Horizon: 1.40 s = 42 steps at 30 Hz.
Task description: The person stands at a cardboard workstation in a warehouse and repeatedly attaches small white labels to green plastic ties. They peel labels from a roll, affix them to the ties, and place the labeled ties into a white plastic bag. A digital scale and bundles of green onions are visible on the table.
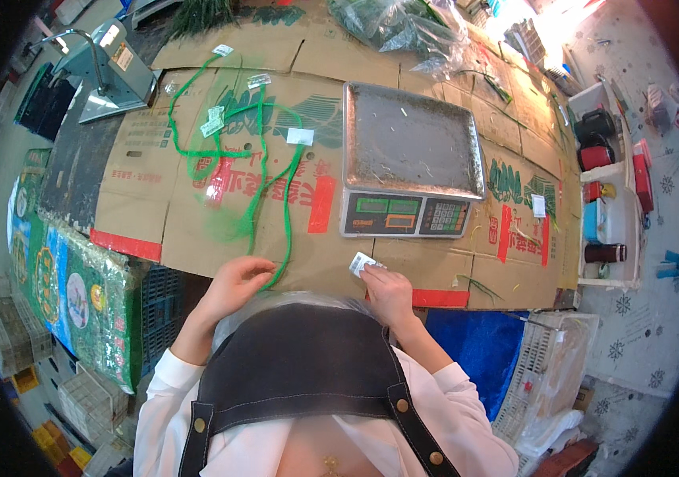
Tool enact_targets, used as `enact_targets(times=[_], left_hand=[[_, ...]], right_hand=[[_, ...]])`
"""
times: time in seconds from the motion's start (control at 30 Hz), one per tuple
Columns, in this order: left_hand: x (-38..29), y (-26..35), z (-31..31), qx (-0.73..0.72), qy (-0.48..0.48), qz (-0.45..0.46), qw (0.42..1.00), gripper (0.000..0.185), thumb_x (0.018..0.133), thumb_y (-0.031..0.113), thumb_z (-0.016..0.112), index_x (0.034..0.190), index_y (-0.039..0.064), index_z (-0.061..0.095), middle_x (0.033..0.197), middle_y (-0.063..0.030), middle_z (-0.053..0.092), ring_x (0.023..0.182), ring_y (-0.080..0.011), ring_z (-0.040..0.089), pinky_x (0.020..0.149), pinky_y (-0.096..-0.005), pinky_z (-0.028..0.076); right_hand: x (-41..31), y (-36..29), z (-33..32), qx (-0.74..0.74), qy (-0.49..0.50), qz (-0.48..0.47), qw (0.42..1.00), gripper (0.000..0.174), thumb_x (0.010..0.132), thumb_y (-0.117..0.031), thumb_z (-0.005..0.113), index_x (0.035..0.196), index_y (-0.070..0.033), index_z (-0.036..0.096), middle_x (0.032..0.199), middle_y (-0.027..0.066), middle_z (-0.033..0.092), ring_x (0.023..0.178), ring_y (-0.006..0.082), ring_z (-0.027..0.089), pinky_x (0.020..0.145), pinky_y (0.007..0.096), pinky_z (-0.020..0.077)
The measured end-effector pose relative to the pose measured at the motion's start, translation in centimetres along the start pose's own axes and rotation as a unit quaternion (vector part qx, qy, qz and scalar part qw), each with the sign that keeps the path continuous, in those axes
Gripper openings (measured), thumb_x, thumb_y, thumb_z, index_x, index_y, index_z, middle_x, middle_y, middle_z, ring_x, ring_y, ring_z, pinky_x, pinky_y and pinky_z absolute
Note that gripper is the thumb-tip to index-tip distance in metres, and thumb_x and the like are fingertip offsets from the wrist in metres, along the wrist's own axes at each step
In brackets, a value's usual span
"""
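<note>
My left hand (238, 287) hovers at the front edge of the cardboard-covered table, its fingers curled. Its fingertips are beside the lower end of a green mesh net strip (287, 220); whether they grip it is hidden. In my right hand (388, 293) is a small white printed label (361, 262), pinched between thumb and fingers. More green mesh netting (247, 220) lies loosely over the cardboard (131, 197). White tags, such as an upper tag (259, 80) and a lower tag (300, 137), sit at the strips' far ends.
A digital weighing scale (414, 143) with a soiled metal pan stands ahead to the right. A grey metal device (110, 65) is at the far left. Leafy greens in clear plastic (402, 27) lie at the back. A foam box (631, 238) holds cups along the right side.
</note>
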<state>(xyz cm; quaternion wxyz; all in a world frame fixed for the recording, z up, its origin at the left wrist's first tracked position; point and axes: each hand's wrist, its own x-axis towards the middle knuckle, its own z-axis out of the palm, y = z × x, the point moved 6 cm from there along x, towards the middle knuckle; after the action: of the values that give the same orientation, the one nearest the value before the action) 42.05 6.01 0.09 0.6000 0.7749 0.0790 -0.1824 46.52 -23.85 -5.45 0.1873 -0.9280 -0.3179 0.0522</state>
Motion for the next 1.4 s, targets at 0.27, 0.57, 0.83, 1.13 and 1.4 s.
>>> enact_targets(times=[0.27, 0.57, 0.83, 1.13, 1.4], left_hand=[[0.2, -1.0, 0.5, 0.023, -0.009, 0.017, 1.0, 0.022, 0.092, 0.009, 0.062, 0.109, -0.003, 0.065, 0.1, -0.0071, 0.068, 0.093, -0.0125, 0.064, 0.083, -0.0274, 0.051], [-0.4, -1.3, -2.9, 0.116, 0.128, 0.036, 0.984, 0.022, 0.088, 0.011, 0.063, 0.107, 0.001, 0.067, 0.101, -0.0151, 0.068, 0.097, -0.027, 0.065, 0.086, -0.0356, 0.05], [3.0, -0.2, -6.3, 0.355, 0.372, 0.13, 0.848, 0.02, 0.079, 0.017, 0.072, 0.095, 0.005, 0.07, 0.091, -0.014, 0.068, 0.093, -0.0323, 0.063, 0.081, -0.0422, 0.049], [5.7, -3.0, -11.8, 0.237, 0.354, 0.112, 0.898, 0.011, 0.077, 0.011, 0.072, 0.084, 0.004, 0.067, 0.089, -0.0116, 0.066, 0.089, -0.0319, 0.062, 0.08, -0.0413, 0.048], [4.1, -0.8, -8.3, 0.081, 0.127, 0.144, 0.978, 0.007, 0.086, 0.006, 0.065, 0.091, 0.001, 0.066, 0.094, -0.0084, 0.068, 0.092, -0.0197, 0.064, 0.085, -0.0335, 0.049]], right_hand=[[-2.7, -0.9, -0.2, -0.08, -0.08, -0.018, 0.993, 0.048, 0.083, -0.021, 0.062, 0.128, -0.006, 0.054, 0.14, 0.0135, 0.049, 0.131, 0.0246, 0.047, 0.106, 0.0465, 0.0388], [-1.9, -1.3, 1.8, -0.146, -0.134, -0.04, 0.979, 0.075, 0.082, -0.042, 0.067, 0.141, -0.004, 0.041, 0.151, 0.0146, 0.036, 0.142, 0.0279, 0.031, 0.113, 0.0534, 0.0246], [2.5, -2.9, -4.8, 0.042, -0.038, 0.016, 0.998, 0.032, 0.086, -0.017, 0.063, 0.116, -0.006, 0.063, 0.12, 0.015, 0.062, 0.12, 0.0311, 0.055, 0.105, 0.0481, 0.0378], [18.4, -7.6, -4.0, 0.27, 0.022, 0.072, 0.96, 0.028, 0.091, -0.017, 0.061, 0.115, -0.003, 0.064, 0.111, 0.0158, 0.067, 0.101, 0.0281, 0.064, 0.087, 0.0355, 0.0509], [29.3, -12.0, 6.7, 0.782, -0.216, 0.339, 0.476, 0.03, 0.1, -0.021, 0.051, 0.125, -0.004, 0.056, 0.095, 0.0083, 0.067, 0.075, 0.018, 0.065, 0.068, 0.0306, 0.0526]])
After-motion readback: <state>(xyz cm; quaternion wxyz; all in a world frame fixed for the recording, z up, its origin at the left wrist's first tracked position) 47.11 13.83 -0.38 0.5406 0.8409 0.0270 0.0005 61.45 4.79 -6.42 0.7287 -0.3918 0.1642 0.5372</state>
